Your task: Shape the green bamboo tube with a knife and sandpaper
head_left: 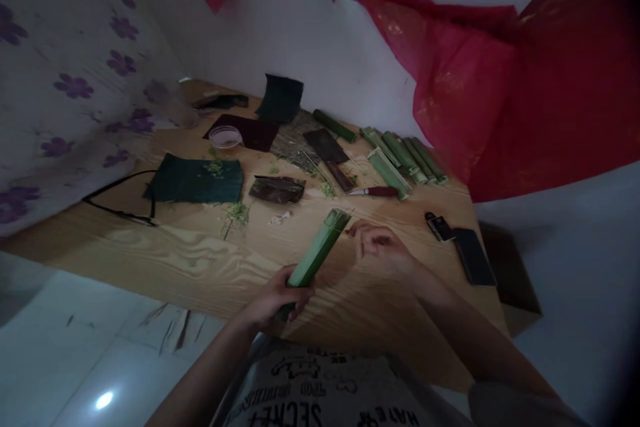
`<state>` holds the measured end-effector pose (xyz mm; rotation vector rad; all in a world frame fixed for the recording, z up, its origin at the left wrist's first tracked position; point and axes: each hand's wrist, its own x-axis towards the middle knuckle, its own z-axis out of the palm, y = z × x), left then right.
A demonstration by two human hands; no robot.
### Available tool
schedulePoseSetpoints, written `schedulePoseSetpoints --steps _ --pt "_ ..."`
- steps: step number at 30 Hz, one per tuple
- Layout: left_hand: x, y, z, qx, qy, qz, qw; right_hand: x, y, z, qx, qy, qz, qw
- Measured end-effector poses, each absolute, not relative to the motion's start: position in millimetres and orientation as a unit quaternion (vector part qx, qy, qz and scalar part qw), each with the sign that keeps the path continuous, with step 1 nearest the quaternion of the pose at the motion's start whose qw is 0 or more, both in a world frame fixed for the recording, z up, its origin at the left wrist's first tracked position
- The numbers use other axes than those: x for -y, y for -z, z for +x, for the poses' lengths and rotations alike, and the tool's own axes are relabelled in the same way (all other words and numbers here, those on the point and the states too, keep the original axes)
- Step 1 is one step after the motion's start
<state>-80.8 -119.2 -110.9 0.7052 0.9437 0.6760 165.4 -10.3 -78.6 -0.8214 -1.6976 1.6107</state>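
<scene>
The left hand (275,297) closes around the lower end of a green bamboo tube (316,257), which tilts up and toward the far side above a wooden table (165,247); the right hand (383,247) sits just to the right of the tube's far end, its fingertips (353,228) pinched narrowly, on what is too small to tell; farther off, a red-handled knife (375,192) lies near a row of cut bamboo tubes (405,160)
</scene>
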Motion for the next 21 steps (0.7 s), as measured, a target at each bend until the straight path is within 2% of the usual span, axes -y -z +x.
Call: schedulePoseSetpoints --steps 6,9,11,18,21 --pt "122 112 -67 -0.414 -0.343 0.222 0.814 40 106 132 0.505 -0.629 -0.367 0.464" --pt "123 115 -61 -0.417 -0.345 0.189 0.819 45 108 125 0.371 -0.612 -0.392 0.578" --pt "124 118 -57 -0.419 -0.356 0.167 0.819 47 109 123 0.276 -0.63 -0.38 0.619" --pt "129 127 -43 -0.424 -0.403 0.152 0.797 53 106 119 0.18 -0.745 -0.298 0.569" --pt "132 129 -39 -0.467 -0.414 0.203 0.755 51 100 115 0.158 -0.783 -0.285 0.53"
